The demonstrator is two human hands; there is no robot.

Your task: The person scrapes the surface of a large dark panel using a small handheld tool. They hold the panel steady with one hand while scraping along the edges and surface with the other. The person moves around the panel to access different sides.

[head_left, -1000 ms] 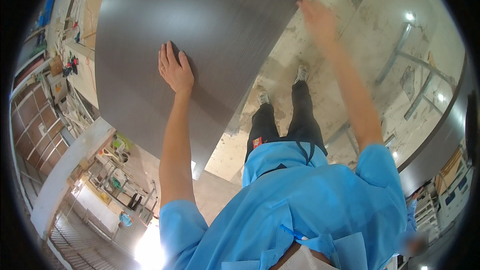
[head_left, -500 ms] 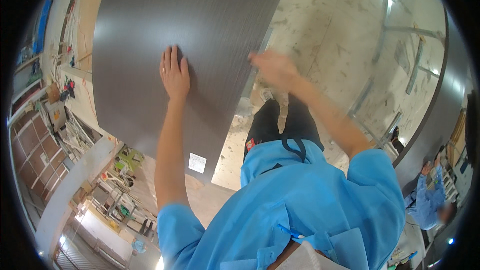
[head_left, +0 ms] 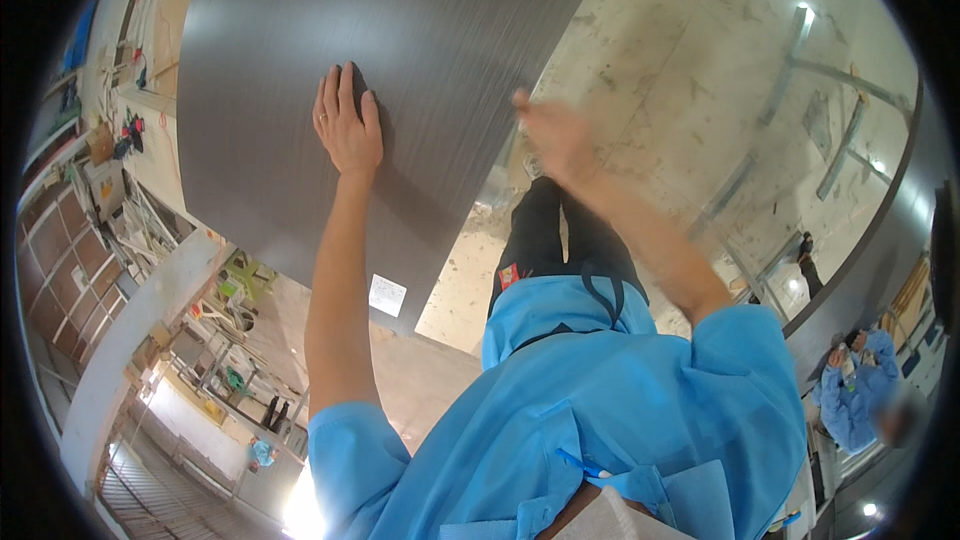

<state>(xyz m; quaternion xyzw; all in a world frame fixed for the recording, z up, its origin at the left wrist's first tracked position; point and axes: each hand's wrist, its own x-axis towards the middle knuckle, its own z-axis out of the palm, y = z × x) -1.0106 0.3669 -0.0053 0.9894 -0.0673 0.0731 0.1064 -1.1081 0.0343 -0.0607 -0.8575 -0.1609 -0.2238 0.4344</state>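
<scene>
Big dark grey panel [head_left: 400, 60] w/ fine brushed grain fills the upper middle of the view, held up in front of the person; it's the landmark here.

Left hand [head_left: 347, 125]: open flat, palm pressed on the panel face, fingers [head_left: 335, 90] straight and close together pointing up, thumb out to the side. A ring shows on one finger. Holds nothing, just bears against the surface, roughly mid-panel, nearer its lower right edge than its left.

Right hand [head_left: 555, 145]: motion-blurred, sits just off the panel's right edge, near the lower part of that edge. Looks loosely spread, but can't tell if it grips or even touches the edge; blur too heavy. Nothing visibly in it.

Small white label [head_left: 387, 295] stuck near the panel's bottom corner, below the left hand, beside the left forearm.

Person wears a light blue short-sleeved top [head_left: 580, 420] and dark trousers [head_left: 545, 230]; trousers show below the panel's right edge, over a pale concrete floor [head_left: 680, 70].

Left of the panel: cluttered shelving [head_left: 130, 230] w/ assorted bits. Far right of the panel, well apart: another person in blue [head_left: 855, 395], crouched.
</scene>
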